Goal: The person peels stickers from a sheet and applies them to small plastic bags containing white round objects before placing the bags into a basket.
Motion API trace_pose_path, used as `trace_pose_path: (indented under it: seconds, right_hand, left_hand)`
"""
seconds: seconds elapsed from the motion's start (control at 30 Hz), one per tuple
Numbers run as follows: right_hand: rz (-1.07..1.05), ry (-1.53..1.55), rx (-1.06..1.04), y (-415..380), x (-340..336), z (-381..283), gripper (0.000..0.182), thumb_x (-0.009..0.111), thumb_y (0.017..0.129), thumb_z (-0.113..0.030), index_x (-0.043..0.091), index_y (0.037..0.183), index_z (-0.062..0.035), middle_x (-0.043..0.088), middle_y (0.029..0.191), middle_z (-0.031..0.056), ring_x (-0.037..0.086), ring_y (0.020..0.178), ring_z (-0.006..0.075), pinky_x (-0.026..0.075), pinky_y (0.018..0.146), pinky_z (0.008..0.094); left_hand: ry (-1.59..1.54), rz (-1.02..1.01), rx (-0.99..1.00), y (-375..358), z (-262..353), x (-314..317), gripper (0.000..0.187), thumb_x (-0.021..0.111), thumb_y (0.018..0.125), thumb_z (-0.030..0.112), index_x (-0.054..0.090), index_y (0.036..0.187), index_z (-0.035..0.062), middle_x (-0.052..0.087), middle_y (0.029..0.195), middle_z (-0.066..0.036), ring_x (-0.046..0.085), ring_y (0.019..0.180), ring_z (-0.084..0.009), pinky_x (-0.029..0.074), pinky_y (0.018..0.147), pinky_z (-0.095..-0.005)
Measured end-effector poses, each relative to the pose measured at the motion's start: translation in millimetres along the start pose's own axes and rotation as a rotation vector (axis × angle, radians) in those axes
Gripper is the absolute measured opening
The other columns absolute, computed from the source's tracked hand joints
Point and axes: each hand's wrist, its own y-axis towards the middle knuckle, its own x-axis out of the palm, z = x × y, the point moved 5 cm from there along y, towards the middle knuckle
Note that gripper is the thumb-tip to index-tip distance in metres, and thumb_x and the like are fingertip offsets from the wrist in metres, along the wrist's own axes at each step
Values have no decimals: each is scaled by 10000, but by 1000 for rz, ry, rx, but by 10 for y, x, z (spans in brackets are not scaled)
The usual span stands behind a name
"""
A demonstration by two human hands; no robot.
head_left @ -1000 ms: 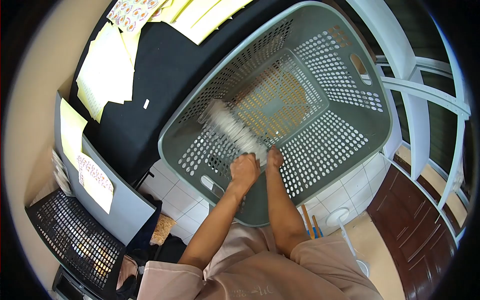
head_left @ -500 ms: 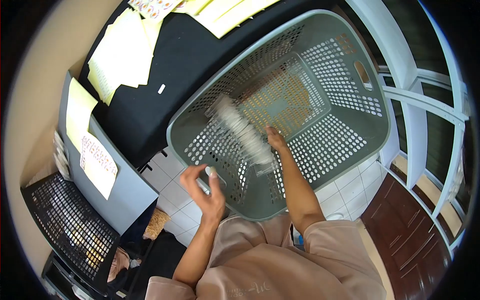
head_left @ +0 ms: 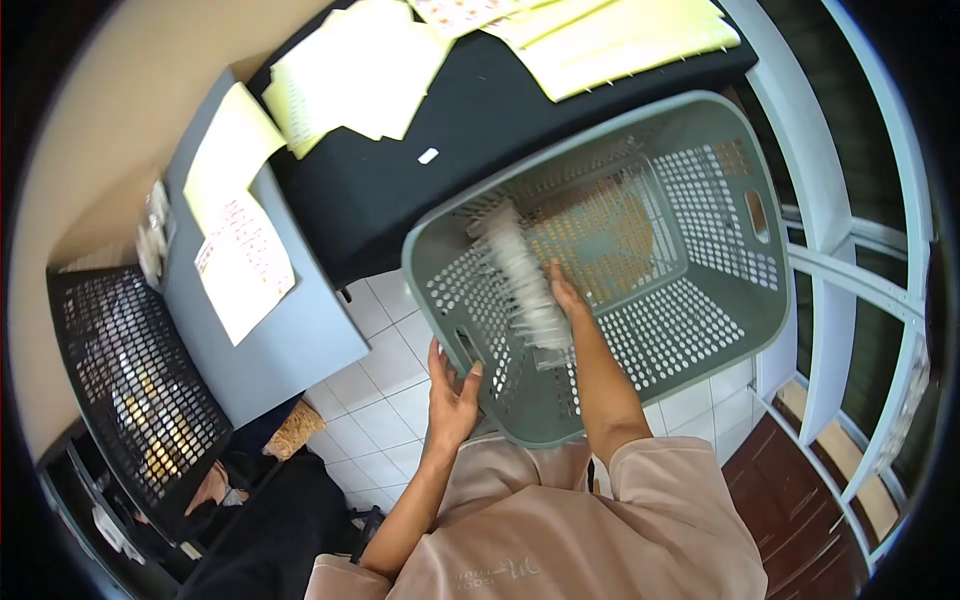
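A large grey-green plastic basket (head_left: 640, 375) with perforated sides is tilted in front of my body, its opening toward me. Inside it, a row of white items in clear plastic (head_left: 525, 285) lies along the left part, blurred by motion. My right hand (head_left: 566, 292) reaches into the basket and presses against the right side of this packet; the fingertips are partly hidden. My left hand (head_left: 455, 395) is at the basket's left rim beside the handle slot, thumb and fingers apart, touching the outer edge.
A black-covered table (head_left: 400, 200) bears yellow sheets (head_left: 360, 75) and a small white piece (head_left: 428, 156). At left, a grey panel (head_left: 300, 350) holds papers, beside a black mesh basket (head_left: 130, 370). Light-blue shelving (head_left: 800, 130) stands at right.
My view has shifted, so the table and papers appear farther right. My left hand has come to the basket's rim from just off it. The packet and right hand remain inside.
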Motion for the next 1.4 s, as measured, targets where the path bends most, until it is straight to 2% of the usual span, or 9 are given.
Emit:
trace_pose_path:
  seconds: [0.27, 0.43, 0.53, 0.67, 0.83, 1.03, 1.2, 1.3, 1.4]
  right_hand:
    - [-230, 136, -11, 231, 55, -35, 891, 152, 890, -736, 242, 1485, -79, 203, 1542, 168, 163, 1425, 352, 172, 1138, 487]
    - [241, 279, 224, 337, -284, 107, 826, 283, 911, -682, 267, 1478, -81, 282, 1508, 190, 270, 1386, 367, 247, 1109, 501]
    - [195, 476, 46, -180, -336, -256, 693, 377, 946, -560, 354, 1431, -66, 405, 1417, 205, 411, 1280, 378, 362, 1031, 507]
    - [191, 451, -21, -386, -507, -308, 603, 435, 959, -453, 395, 1389, -32, 485, 1329, 206, 534, 1140, 364, 490, 893, 469]
    - [325, 541, -85, -870, -529, -568, 484, 451, 969, -331, 462, 1301, 21, 550, 1233, 215, 593, 1067, 339, 550, 798, 393]
    - [367, 606, -176, -1524, -112, -1159, 481, 534, 934, -325, 467, 1262, 21, 566, 1180, 175, 604, 1013, 333, 557, 769, 401]
    - [369, 599, -285, -1958, 282, -1832, 320, 538, 949, -263, 537, 1138, -5, 610, 1072, 147, 638, 914, 275, 563, 725, 360]
    - [361, 590, -362, -2158, 438, -2200, 247, 539, 954, -228, 565, 1070, -11, 629, 995, 126, 649, 854, 237, 562, 699, 329]
    - [414, 555, -490, -2350, 608, -2731, 213, 569, 939, -194, 581, 1035, -5, 638, 942, 111, 650, 807, 207, 557, 689, 296]
  left_hand:
    - [179, -23, 131, -268, 255, -453, 509, 607, 910, 147, 399, 1357, 19, 457, 1354, -173, 489, 1227, -272, 451, 968, -372]
    - [121, -23, 105, -449, 581, -909, 304, 579, 934, 155, 566, 1196, 0, 625, 1128, -131, 608, 1048, -213, 482, 910, -337]
    - [53, -187, 216, -453, 984, -1295, 236, 569, 930, 157, 619, 1097, -2, 663, 982, -118, 633, 894, -167, 509, 786, -299]
    - [164, 501, 656, 25, 1400, -2629, 239, 570, 894, 87, 598, 1117, 4, 668, 958, -106, 629, 858, -149, 503, 671, -282]
    - [244, 1137, 596, 615, 1891, -4157, 363, 578, 798, -44, 568, 1160, -18, 594, 1186, -168, 640, 965, -269, 514, 808, -340]
    - [621, 1294, 648, 1502, 1978, -4879, 515, 608, 791, -19, 506, 1295, 6, 527, 1296, -230, 632, 995, -364, 499, 870, -379]
    - [348, 1189, 560, 1669, 1928, -5101, 335, 550, 850, -1, 611, 1179, -9, 625, 1135, -230, 599, 1051, -403, 460, 943, -398]
    - [423, 1336, 784, 1513, 1884, -5058, 278, 547, 882, 33, 650, 1140, 21, 679, 997, -190, 672, 889, -345, 540, 765, -382]
    - [-124, 1137, 725, 1154, 1991, -4876, 262, 542, 924, 84, 639, 1153, 3, 688, 922, -166, 682, 654, -246, 524, 527, -301]
